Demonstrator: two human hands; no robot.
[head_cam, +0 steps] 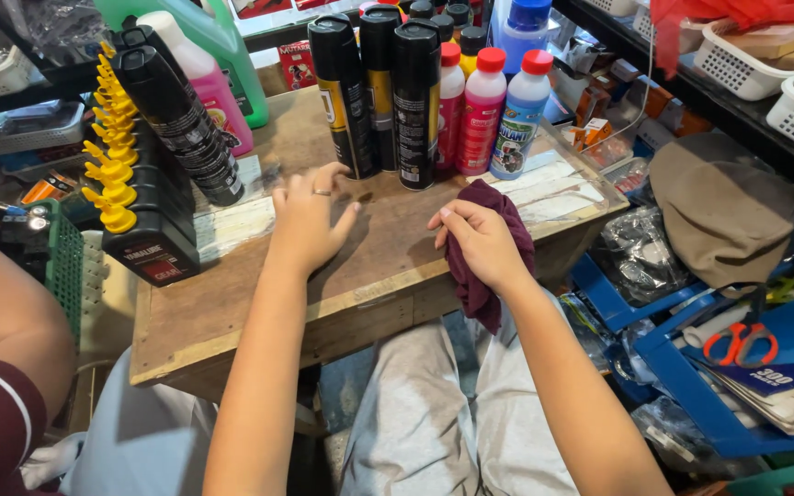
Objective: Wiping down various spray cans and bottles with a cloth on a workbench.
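Much of the maroon cloth (484, 266) is hidden — the right hand (482, 241) covers its middle, and its lower end drops over the front edge of the wooden surface (232, 303) and out of clear sight. What shows is dark, wine-coloured fabric, crumpled and folded on itself, lying at the right front part of the surface, just in front of the pink and white bottles (489, 110). The right hand is curled down over the cloth, fingers bent and gripping it; how tightly is hard to say from here, since the fingertips are tucked under. The left hand (310, 220) lies flat and spread on the bare wood, holding nothing, a ring on one finger, its fingertips near the base of the tall black spray cans (379, 92). To the left stand black bottles with yellow spouts (130, 174), partly overlapping one another. Another person's arm (2, 340) is cut off at the left edge — the hand itself is out of view.
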